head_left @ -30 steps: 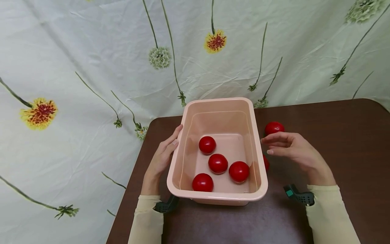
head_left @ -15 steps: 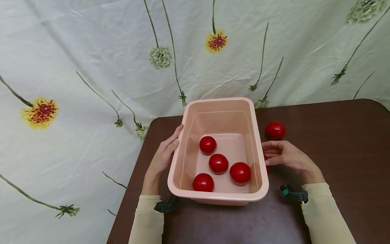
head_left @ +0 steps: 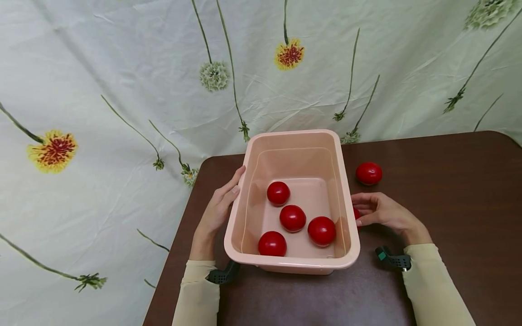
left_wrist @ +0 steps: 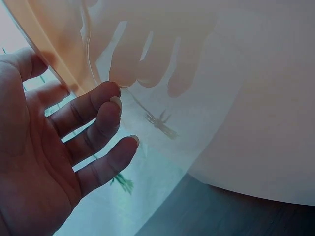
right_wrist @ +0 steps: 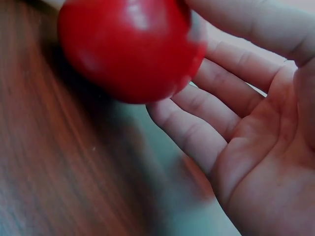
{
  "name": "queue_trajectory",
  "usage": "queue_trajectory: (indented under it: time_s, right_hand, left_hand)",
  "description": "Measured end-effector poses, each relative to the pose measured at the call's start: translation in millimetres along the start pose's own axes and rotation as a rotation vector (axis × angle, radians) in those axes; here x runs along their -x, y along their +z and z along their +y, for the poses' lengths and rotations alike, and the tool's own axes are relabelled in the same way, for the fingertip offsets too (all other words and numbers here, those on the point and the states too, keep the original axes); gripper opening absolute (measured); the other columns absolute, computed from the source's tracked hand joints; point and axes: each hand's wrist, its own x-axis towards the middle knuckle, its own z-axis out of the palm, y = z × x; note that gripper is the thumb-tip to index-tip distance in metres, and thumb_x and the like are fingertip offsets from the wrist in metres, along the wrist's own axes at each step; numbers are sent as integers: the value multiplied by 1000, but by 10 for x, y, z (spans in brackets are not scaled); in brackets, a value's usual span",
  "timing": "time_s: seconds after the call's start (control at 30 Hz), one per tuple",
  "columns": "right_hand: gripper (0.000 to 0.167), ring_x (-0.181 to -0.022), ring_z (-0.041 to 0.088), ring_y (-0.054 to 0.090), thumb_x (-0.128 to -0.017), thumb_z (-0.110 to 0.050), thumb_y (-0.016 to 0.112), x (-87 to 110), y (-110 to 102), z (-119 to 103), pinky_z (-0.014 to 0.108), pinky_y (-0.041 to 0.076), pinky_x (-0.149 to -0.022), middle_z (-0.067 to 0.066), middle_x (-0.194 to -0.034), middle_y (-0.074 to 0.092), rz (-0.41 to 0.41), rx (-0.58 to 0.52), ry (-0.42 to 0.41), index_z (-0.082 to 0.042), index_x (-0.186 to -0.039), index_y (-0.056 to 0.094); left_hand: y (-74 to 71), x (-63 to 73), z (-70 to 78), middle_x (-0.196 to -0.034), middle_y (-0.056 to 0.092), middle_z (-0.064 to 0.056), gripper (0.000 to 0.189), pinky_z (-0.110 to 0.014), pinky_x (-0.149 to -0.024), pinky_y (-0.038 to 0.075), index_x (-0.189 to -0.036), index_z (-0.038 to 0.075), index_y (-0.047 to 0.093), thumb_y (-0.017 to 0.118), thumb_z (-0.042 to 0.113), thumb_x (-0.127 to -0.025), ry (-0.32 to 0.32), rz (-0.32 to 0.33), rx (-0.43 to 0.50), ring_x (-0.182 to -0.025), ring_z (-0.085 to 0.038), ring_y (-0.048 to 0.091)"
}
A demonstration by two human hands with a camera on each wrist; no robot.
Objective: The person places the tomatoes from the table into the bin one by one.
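Note:
A pink plastic tub (head_left: 299,163) stands on the table with several red tomatoes inside, one tomato (head_left: 292,218) near the middle of its floor. My left hand (head_left: 218,208) lies along the tub's left side, its fingertips at the rim; in the left wrist view, the fingers (left_wrist: 98,162) are loosely bent beside the tub's wall. Right of the tub, my right hand (head_left: 385,215) holds another tomato (right_wrist: 130,49) between thumb and fingers. The tub's rim hides most of that tomato in the head view.
One more tomato (head_left: 369,173) lies on the dark brown table (head_left: 461,190), beyond my right hand. A pale flower-patterned cloth (head_left: 134,81) hangs behind the table and down past its left edge.
My right hand has moved down and left, from near the far loose tomato to the one beside the tub, and its fingers have closed round it. My left hand has stayed put.

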Motion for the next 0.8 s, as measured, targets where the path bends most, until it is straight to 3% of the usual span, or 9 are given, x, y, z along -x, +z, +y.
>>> queue_trajectory:
  time_s: [0.3, 0.8]
  right_hand:
    - [81, -117, 24, 64, -75, -9, 81, -7, 1, 107, 33, 56, -88, 34, -143, 43, -10, -64, 43, 7, -143, 40]
    - [80, -115, 22, 66, -75, -14, 82, -32, 4, 139, 32, 56, -89, 30, -139, 51, -54, -8, 37, 4, -143, 43]
  left_hand:
    - [8, -10, -2, -159, 30, 3, 48, -17, -108, 37, -152, 19, 35, 38, 24, -104, 9, -2, 4, -148, -19, 28]
    - [8, -7, -6, -160, 30, 1, 48, -15, -108, 36, -152, 16, 35, 37, 23, -104, 2, 5, 10, -148, -21, 28]
